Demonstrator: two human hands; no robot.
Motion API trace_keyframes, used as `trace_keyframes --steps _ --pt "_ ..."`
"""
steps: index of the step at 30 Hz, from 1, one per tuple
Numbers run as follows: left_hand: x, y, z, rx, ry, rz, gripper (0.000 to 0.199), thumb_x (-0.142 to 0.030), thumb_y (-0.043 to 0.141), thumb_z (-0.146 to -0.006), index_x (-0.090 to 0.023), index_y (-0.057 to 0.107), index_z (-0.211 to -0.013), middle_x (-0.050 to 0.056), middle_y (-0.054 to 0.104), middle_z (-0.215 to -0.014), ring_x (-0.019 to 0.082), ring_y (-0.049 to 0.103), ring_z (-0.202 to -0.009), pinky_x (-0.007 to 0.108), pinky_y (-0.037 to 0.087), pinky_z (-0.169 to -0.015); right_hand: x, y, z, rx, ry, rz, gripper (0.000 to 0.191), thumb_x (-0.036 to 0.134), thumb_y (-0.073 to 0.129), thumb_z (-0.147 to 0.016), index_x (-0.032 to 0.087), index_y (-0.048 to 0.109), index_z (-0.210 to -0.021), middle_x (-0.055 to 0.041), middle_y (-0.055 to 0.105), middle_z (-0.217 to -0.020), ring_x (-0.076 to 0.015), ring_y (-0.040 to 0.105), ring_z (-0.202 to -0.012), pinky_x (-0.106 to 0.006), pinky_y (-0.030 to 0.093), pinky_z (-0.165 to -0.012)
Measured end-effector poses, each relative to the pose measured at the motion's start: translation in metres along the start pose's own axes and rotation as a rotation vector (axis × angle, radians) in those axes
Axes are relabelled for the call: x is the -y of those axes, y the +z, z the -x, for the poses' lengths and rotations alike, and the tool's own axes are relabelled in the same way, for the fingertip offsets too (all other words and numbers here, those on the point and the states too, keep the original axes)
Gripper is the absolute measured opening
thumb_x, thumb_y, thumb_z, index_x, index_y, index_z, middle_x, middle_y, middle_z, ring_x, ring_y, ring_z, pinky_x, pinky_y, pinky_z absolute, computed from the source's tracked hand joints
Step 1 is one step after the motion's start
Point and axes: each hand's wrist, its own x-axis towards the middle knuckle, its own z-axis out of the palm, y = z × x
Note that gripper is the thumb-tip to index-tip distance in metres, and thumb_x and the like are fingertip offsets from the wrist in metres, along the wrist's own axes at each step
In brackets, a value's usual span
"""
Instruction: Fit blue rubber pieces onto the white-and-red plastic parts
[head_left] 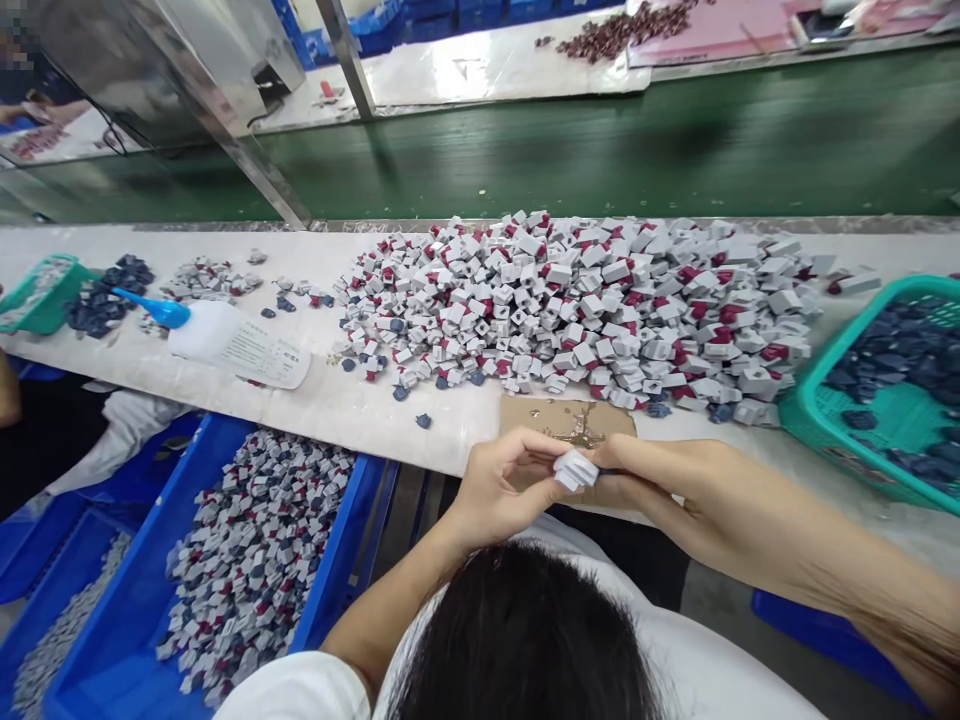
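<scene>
Close to the table's front edge, my left hand (496, 490) pinches a small light-grey ridged plastic piece (576, 470) between thumb and fingers. From the other side, the fingertips of my right hand (675, 485) press on the same piece. Whether they also hold a second small part between them cannot be made out. Just behind my hands lies a piece of brown cardboard (525, 415) with wet-looking glue on it. Beyond it spreads a large heap of grey and dark-red plastic pieces (570, 310), with a few dark-blue parts (423, 421) along its near side.
A green basket (817, 425) of dark-blue parts stands at right. To the left lie a white bottle with a blue nozzle (225, 340) and a smaller green basket (56, 305). Below is a blue crate (300, 610) full of pieces. A green conveyor belt (525, 150) runs behind.
</scene>
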Motion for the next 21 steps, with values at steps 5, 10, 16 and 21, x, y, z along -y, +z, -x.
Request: trace_keyframes --steps 5,10,16,21 --pt "0.007 0.0 0.002 -0.037 0.008 -0.025 0.026 -0.02 0.072 -0.069 -0.02 0.06 -0.092 0.005 0.071 -0.09 0.017 0.068 -0.085 0.027 0.054 -0.076 -0.002 0.011 -0.001 -0.05 0.033 -0.031 0.02 0.03 0.037 -0.091 0.019 0.053 -0.083 -0.002 0.057 -0.064 -0.0123 0.048 -0.05 -0.022 0.032 -0.046" --pt "0.0 -0.002 -0.002 0.046 -0.086 -0.102 0.026 -0.026 0.069 -0.069 -0.02 0.051 -0.085 0.003 0.066 -0.082 0.015 0.064 -0.074 0.024 0.049 -0.064 -0.012 0.005 -0.008 0.018 0.076 -0.214 0.025 0.04 0.046 -0.089 0.018 0.057 -0.085 0.0001 0.058 -0.062 -0.0114 0.05 -0.053 -0.021 0.035 -0.047" --pt "-0.002 0.001 -0.012 0.191 -0.094 -0.054 0.023 -0.029 0.057 -0.068 -0.022 0.038 -0.079 -0.006 0.049 -0.056 0.008 0.042 -0.045 0.022 0.033 -0.047 -0.001 0.009 -0.04 -0.488 0.153 -0.565 0.045 0.057 0.041 -0.088 0.017 0.061 -0.089 -0.0043 0.061 -0.08 -0.015 0.059 -0.075 -0.025 0.048 -0.066" --pt "0.016 0.021 -0.021 0.156 0.057 0.104 0.038 -0.055 0.056 -0.066 -0.023 0.037 -0.075 -0.004 0.038 -0.06 0.011 0.038 -0.051 0.026 0.035 -0.049 0.021 0.032 -0.06 -0.403 0.225 -1.081 0.052 0.065 0.044 -0.083 0.015 0.058 -0.087 -0.005 0.063 -0.071 -0.015 0.061 -0.065 -0.023 0.048 -0.055"
